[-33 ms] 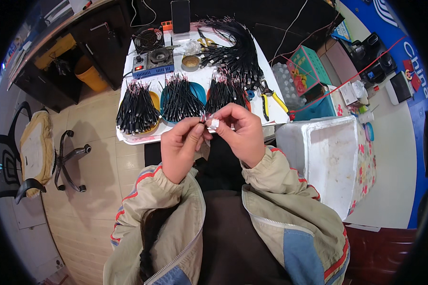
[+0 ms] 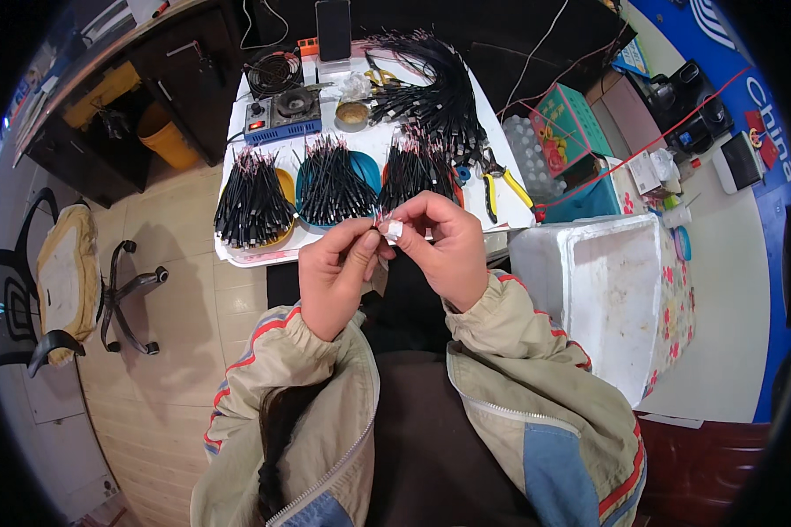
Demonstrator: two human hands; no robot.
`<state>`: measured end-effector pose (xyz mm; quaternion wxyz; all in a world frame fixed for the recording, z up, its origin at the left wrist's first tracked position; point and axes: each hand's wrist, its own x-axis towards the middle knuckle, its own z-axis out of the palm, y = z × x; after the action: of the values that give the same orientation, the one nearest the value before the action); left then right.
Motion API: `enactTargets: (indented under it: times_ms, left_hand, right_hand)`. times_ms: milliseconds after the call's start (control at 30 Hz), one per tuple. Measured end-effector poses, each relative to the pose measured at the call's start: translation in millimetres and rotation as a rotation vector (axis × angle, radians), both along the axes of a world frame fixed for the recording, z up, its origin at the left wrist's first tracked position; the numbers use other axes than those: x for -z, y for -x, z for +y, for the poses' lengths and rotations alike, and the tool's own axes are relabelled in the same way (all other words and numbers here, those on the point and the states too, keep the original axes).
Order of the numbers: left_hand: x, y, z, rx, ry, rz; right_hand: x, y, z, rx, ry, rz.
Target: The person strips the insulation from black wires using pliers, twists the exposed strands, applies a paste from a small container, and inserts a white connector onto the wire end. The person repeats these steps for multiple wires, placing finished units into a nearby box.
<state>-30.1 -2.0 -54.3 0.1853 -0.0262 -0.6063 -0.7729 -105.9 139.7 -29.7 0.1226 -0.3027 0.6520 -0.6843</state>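
Note:
In front of my chest, at the table's near edge, both hands meet fingertip to fingertip. My left hand (image 2: 337, 272) is closed in a pinch on the thin wires (image 2: 377, 216) of a black cable, most of which the fingers hide. My right hand (image 2: 442, 250) is closed too, thumb and index finger pinching at the same wires. A small white wrap or piece (image 2: 395, 230) shows at its thumb tip. Just beyond lie bundles of short black cables with bared pinkish ends: a left bundle (image 2: 255, 206), a middle bundle (image 2: 336, 186) and a right bundle (image 2: 416, 171).
On the white table (image 2: 494, 114) stand a blue soldering pot unit (image 2: 283, 117), a round tin (image 2: 351, 117), a small fan (image 2: 275, 76) and a phone (image 2: 333, 31). Yellow-handled pliers (image 2: 504, 189) lie right, near a long cable heap (image 2: 435, 88). A white foam box (image 2: 611, 299) is at right, an office chair (image 2: 66, 281) left.
My fingertips have shifted very slightly around the wires, and the white piece at the right thumb has tilted a little. All else is as before.

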Motion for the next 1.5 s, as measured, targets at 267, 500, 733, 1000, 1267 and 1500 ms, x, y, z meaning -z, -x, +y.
enactTargets:
  times_ms: [267,500,733,1000,1267,1500]
  left_hand:
    - [3,1,-6,0.129,-0.26,-0.072]
    - [5,-3,-3,0.094,-0.22,-0.156]
    - [6,-5,-6,0.21,-0.363,-0.115]
    - [3,-7,-10,0.345,-0.428,-0.156]
    - [10,-8,-16,0.453,-0.449,-0.183]
    - [13,-9,-15,0.445,-0.348,-0.245]
  right_hand:
    - [3,6,3,-0.078,0.085,-0.233]
    - [13,6,4,-0.09,0.086,-0.126]
    - [23,0,-1,-0.275,0.359,-0.588]
    - [19,3,-1,-0.316,0.309,-0.61]
    - [26,7,2,-0.449,0.348,-0.771]
    - [26,13,6,-0.528,0.232,-0.886]
